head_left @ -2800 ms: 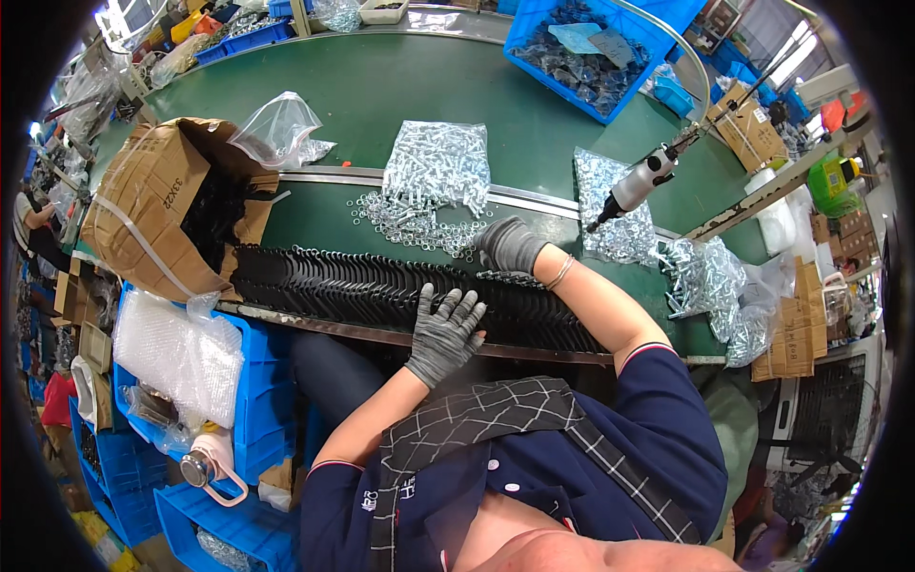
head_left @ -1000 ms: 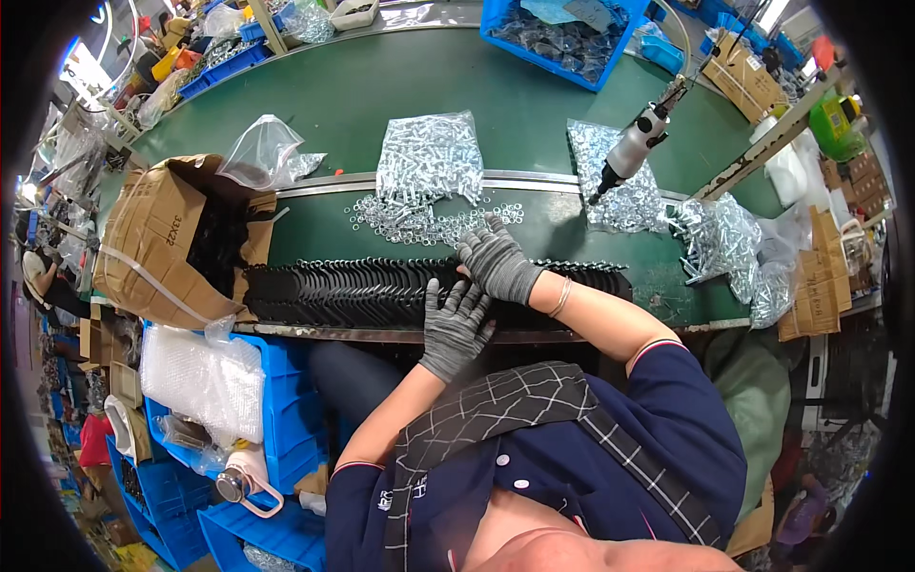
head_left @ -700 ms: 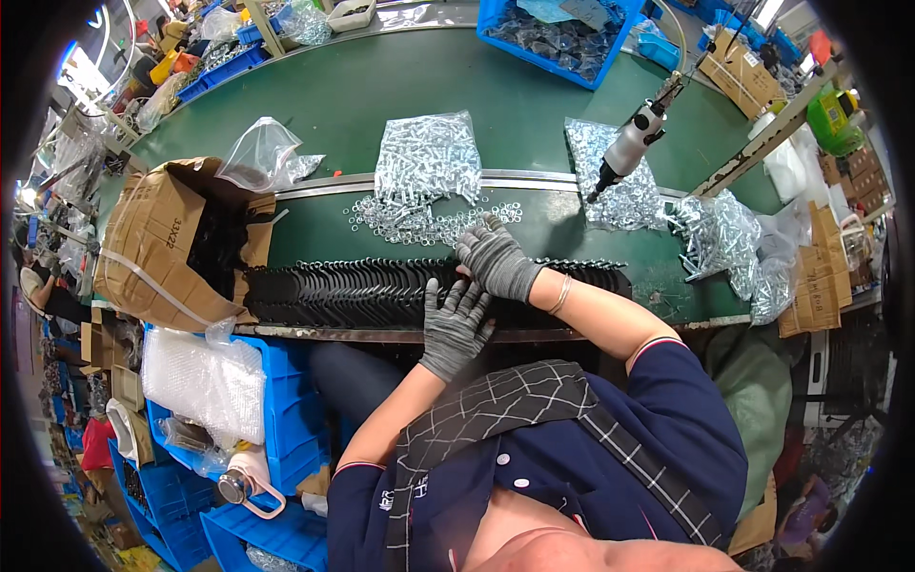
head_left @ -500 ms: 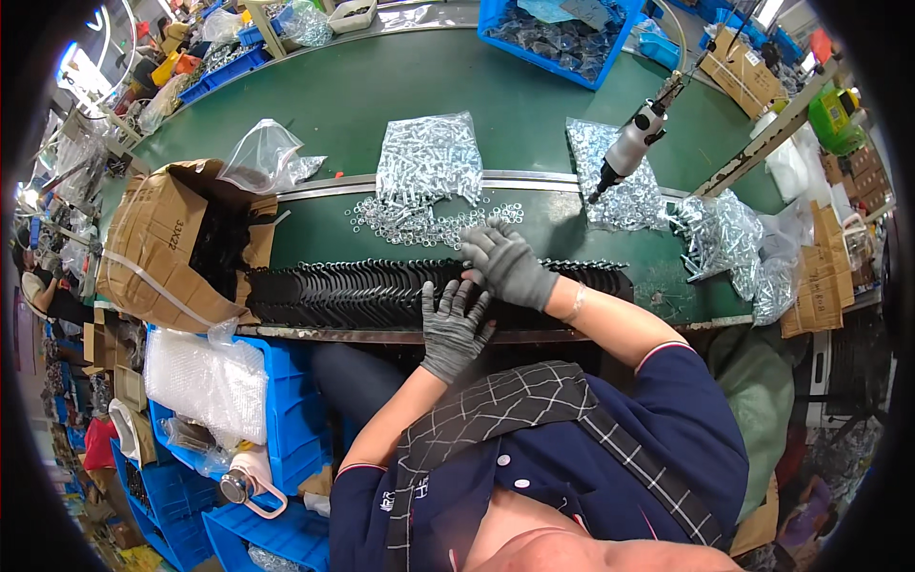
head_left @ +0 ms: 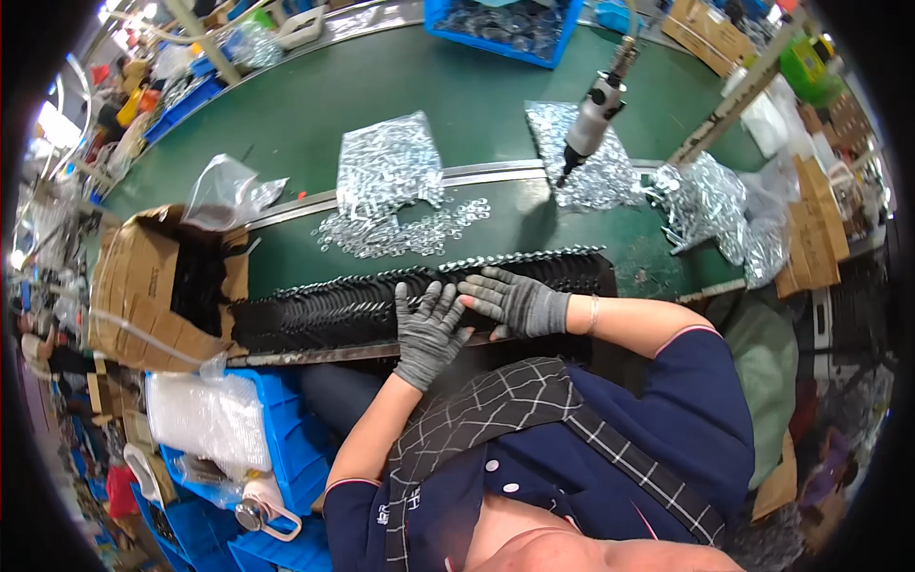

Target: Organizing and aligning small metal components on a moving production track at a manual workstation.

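Observation:
A long row of thin black curved parts (head_left: 329, 312) stands packed side by side along the near edge of the table, with shiny hardware along its far side. My left hand (head_left: 427, 332), in a grey striped glove, lies on the near side of the row, fingers spread. Just to its right, my right hand (head_left: 526, 304), also gloved, rests across the row with its fingers stretched out. Nothing shows in either hand. Beyond the row lie loose silvery nuts or rings (head_left: 419, 234), beside a clear bag of bolts (head_left: 389, 164).
An open cardboard box (head_left: 133, 281) holding black parts stands at the left. A power screwdriver (head_left: 592, 119) hangs over another hardware bag (head_left: 610, 172) at the right. A blue bin (head_left: 553, 50) sits farther back. Blue crates (head_left: 286, 419) stand beside me at the lower left.
My right hand has come back from near the loose nuts onto the black row, its fingers straightening. My left hand stays on the row. The whole view has shifted and tilted slightly.

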`<state>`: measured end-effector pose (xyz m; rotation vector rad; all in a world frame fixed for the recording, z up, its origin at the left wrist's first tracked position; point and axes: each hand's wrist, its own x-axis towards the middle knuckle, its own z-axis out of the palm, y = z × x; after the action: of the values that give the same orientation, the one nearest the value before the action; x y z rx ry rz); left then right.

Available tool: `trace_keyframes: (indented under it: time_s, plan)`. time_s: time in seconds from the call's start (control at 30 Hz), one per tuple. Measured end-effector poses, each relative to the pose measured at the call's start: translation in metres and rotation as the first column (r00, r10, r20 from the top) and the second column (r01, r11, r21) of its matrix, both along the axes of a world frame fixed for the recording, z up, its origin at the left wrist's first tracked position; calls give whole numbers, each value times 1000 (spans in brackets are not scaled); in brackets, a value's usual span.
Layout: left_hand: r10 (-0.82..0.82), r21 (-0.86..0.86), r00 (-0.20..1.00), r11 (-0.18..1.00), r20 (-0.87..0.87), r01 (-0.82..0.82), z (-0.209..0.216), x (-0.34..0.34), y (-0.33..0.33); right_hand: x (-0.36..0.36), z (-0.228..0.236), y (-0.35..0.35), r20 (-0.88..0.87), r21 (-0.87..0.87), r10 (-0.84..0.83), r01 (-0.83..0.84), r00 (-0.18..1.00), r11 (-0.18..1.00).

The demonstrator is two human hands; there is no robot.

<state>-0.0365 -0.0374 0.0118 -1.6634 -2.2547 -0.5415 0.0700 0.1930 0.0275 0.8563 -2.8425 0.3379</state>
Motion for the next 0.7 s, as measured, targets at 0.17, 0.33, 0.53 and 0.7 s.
trace_keyframes:
  time_s: [0.17,0.33,0.53,0.7]
  plan:
    - [-13,-34,1000,999,-16,13,-4,-1,2,0,-7,5,-10,-68,32,-32,999,997]
    - [1,-39,1000,999,18,0,-5,6,11,8,-10,13,-10,-71,38,-38,999,997]
    - [8,-80,999,997,32,-6,-7,14,20,17,-6,21,-15,-28,35,-35,999,999]
    - [10,-91,999,996,35,-6,-8,13,21,17,-3,23,10,-28,19,-18,1000,999]
